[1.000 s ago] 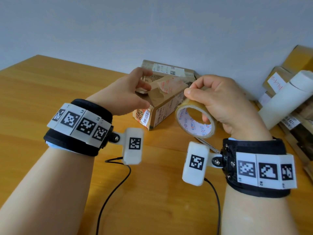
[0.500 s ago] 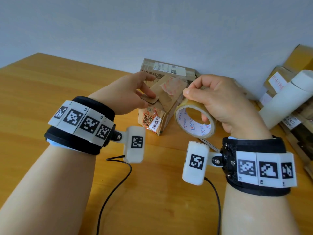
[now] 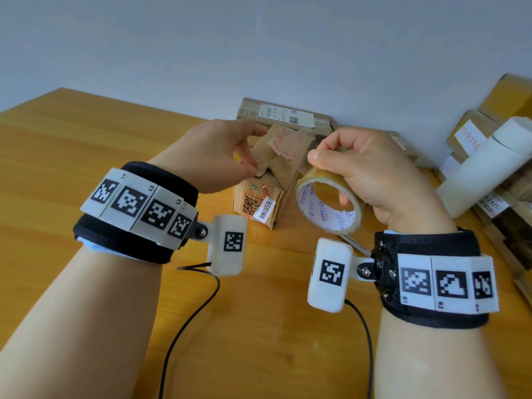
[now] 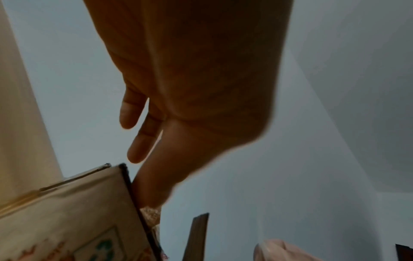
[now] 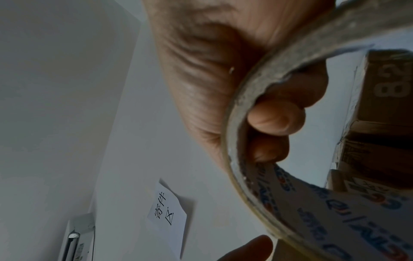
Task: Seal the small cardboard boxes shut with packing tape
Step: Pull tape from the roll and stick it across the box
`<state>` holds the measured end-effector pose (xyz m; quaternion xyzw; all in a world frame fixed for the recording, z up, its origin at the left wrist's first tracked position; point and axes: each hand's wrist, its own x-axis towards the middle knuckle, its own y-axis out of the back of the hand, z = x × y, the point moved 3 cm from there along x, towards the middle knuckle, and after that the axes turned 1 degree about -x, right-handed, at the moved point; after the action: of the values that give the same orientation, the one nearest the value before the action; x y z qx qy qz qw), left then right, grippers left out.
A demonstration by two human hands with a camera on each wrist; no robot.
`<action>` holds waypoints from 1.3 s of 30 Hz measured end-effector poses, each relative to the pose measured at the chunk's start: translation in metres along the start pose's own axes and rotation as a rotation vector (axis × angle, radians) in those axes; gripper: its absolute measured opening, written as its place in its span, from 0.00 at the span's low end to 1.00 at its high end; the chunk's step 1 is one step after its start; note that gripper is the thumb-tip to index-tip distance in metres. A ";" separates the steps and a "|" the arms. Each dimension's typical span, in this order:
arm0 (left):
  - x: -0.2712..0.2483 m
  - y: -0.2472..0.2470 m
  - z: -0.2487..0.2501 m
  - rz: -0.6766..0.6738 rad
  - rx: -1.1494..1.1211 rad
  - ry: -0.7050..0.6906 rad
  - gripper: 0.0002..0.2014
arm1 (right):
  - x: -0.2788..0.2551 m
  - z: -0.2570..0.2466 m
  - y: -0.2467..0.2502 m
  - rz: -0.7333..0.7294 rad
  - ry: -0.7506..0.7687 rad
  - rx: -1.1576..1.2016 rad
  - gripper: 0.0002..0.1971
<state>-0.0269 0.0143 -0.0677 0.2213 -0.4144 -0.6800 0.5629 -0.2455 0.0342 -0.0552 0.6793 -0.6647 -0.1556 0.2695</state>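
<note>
At centre of the wooden surface [image 3: 86, 156] stands a small cardboard box [image 3: 260, 197], top flaps [image 3: 276, 156] still raised and creased, no fresh tape across the seam as far as the head view shows. Left hand [image 3: 218, 156] works at the near-left flap, thumb and fingers curled to pinch its edge; left wrist view shows fingertips [image 4: 154, 187] against the box edge, w/ the rest of the contact hidden. Right hand [image 3: 365, 168] holds a roll of clear packing tape [image 3: 328, 203] just right of the box, fingers hooked through the core, thumb on the outer rim. Right wrist view confirms fingers inside the ring [image 5: 277, 120]. No free tape end can be made out; whether a strip is already started cannot be told.

Progress, as judged: early stage for this box. Flaps not yet folded flat, tape not yet applied. Remaining: close flaps, lay tape over seam, press down, cut. Scissors [image 3: 355, 246] appear to lie near the right wrist, partly hidden.

Behind, at far centre, a second box [image 3: 285, 113] lies against the wall; looks taped, though detail is unclear. At far right, a stack of further boxes [image 3: 472, 131] and a white roll [image 3: 489, 165]; their sealed state cannot be told.
</note>
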 end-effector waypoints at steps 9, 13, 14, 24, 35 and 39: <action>0.004 -0.013 0.016 0.135 0.167 0.042 0.28 | 0.001 0.002 0.003 0.016 -0.004 0.001 0.07; 0.010 -0.022 0.008 0.061 0.089 0.079 0.29 | 0.001 0.005 0.006 0.022 -0.012 0.014 0.07; 0.010 -0.024 0.005 0.039 0.036 0.087 0.28 | 0.001 0.005 0.006 0.020 -0.016 0.013 0.07; 0.006 -0.027 0.005 -0.044 -0.217 0.041 0.08 | 0.001 0.007 0.005 -0.016 -0.049 0.016 0.07; 0.005 -0.022 0.001 -0.024 -0.283 0.038 0.04 | 0.002 0.007 -0.001 -0.065 -0.096 -0.020 0.08; 0.002 -0.021 0.003 -0.071 -0.325 0.037 0.03 | 0.003 0.009 -0.005 -0.075 -0.108 -0.035 0.09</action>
<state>-0.0420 0.0135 -0.0826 0.1545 -0.2804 -0.7534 0.5744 -0.2464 0.0296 -0.0651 0.6896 -0.6495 -0.2135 0.2388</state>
